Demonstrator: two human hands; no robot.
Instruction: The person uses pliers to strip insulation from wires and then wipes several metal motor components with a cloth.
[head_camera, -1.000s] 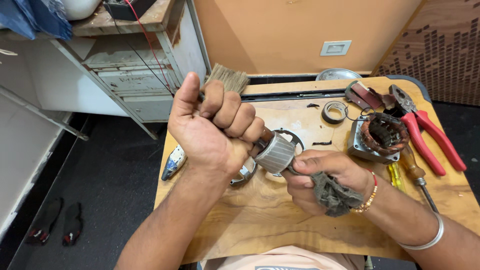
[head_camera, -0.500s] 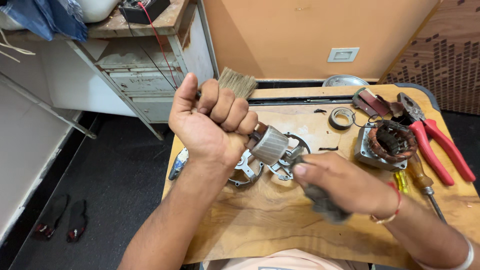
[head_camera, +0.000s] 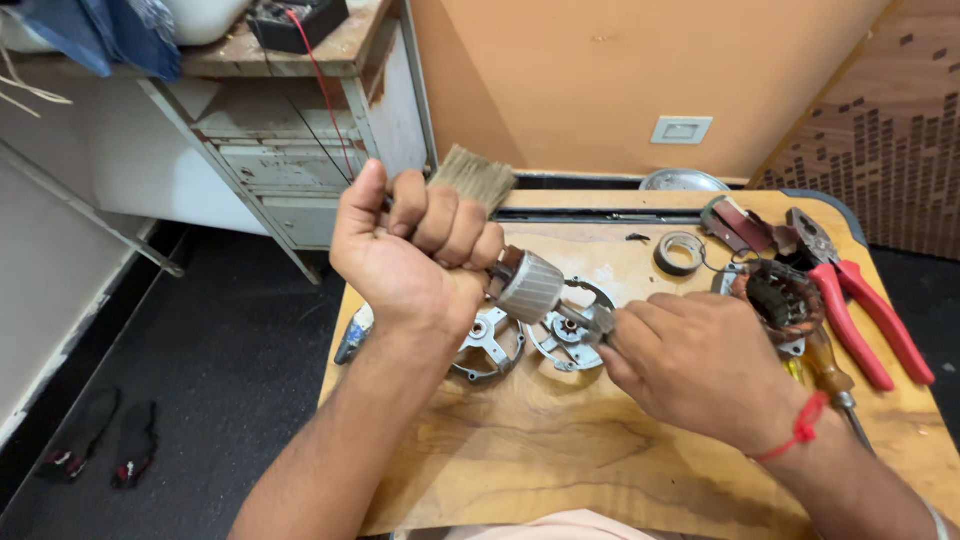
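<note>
My left hand (head_camera: 410, 255) is closed in a fist around one end of a small motor rotor (head_camera: 528, 286), held above the wooden table (head_camera: 560, 450). The bristles of a paintbrush (head_camera: 476, 176) stick up from behind that fist. The rotor's ribbed grey core points down to the right. My right hand (head_camera: 700, 365) lies palm down, its fingertips closed on the rotor's shaft tip (head_camera: 598, 322). Whether it still holds the dark rag is hidden. Two round metal end covers (head_camera: 486, 346) (head_camera: 562, 350) lie on the table under the rotor.
A stator with copper windings (head_camera: 782, 300), red-handled pliers (head_camera: 862, 312), a screwdriver (head_camera: 828, 378), a tape roll (head_camera: 683, 252) and a metal lid (head_camera: 683, 180) sit at the table's right and back. A small tool (head_camera: 354, 336) hangs over the left edge. A metal cabinet (head_camera: 290, 160) stands to the left.
My right hand turned from palm up, gripping a dark rag, to palm down over the shaft tip. The left fist with the rotor stayed almost in place.
</note>
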